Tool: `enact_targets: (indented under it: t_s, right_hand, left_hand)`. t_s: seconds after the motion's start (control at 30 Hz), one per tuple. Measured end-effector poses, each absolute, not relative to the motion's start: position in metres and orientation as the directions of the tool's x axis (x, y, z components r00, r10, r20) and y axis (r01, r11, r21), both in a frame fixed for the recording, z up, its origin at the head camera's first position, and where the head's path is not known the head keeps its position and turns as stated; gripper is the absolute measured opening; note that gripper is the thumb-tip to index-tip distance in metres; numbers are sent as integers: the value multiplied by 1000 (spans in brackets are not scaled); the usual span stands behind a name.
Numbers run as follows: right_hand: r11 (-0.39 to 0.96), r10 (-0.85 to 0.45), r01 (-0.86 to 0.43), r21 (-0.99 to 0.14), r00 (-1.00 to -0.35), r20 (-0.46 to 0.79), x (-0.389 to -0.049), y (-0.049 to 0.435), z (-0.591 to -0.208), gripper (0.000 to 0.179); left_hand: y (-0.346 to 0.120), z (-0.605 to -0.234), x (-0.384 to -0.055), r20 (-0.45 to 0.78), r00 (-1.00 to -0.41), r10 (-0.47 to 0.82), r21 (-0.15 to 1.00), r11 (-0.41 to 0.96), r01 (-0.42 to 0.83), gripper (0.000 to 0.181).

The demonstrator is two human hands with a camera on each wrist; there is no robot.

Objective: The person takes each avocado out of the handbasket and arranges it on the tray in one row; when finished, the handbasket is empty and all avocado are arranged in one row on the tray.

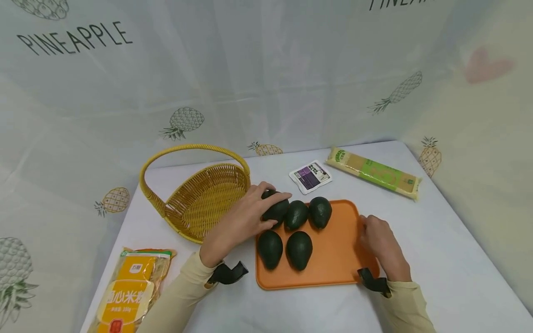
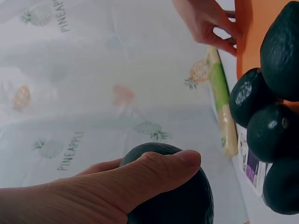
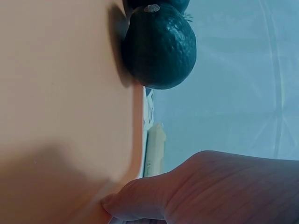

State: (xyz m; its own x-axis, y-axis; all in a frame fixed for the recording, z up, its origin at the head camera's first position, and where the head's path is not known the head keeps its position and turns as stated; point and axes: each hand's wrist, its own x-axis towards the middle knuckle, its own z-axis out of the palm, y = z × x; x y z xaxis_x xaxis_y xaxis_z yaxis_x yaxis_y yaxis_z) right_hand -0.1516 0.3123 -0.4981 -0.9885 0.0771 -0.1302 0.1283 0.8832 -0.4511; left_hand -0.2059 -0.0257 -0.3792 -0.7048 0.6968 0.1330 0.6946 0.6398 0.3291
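My left hand [image 1: 245, 217] grips a dark green avocado [image 1: 275, 209] at the far left corner of an orange tray [image 1: 339, 259]. In the left wrist view the thumb lies across this avocado [image 2: 191, 200], which stands apart from the others. More avocados rest on the tray: two along its far side [image 1: 296, 215] and two nearer the front left [image 1: 299, 250]. My right hand [image 1: 381, 243] pinches the tray's right rim, its thumb [image 3: 135, 198] on the inner side in the right wrist view; the other fingers are mostly hidden there.
A yellow wicker basket [image 1: 208, 203] with a tall handle stands left of the tray. Behind the tray lie a small white and purple packet [image 1: 310, 176] and a long green and tan noodle pack [image 1: 374, 173]. A yellow rice noodle bag [image 1: 129, 291] lies front left.
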Motion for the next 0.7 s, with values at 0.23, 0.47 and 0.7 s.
enact_targets:
  t_s: [0.23, 0.47, 0.7]
  right_hand:
    - [881, 73, 114, -460, -992, -107, -160, 310, -495, 17]
    - [880, 84, 137, -455, -987, -135, -156, 311, -494, 17]
    - [871, 110, 175, -459, -980, -165, -152, 310, -497, 22]
  left_hand:
    - [-13, -378, -211, 88, -667, 740, 307, 617, 725, 66]
    - [0, -389, -206, 52, -643, 764, 337, 592, 732, 67]
    - [8, -394, -202, 55, -624, 780, 311, 580, 753, 69]
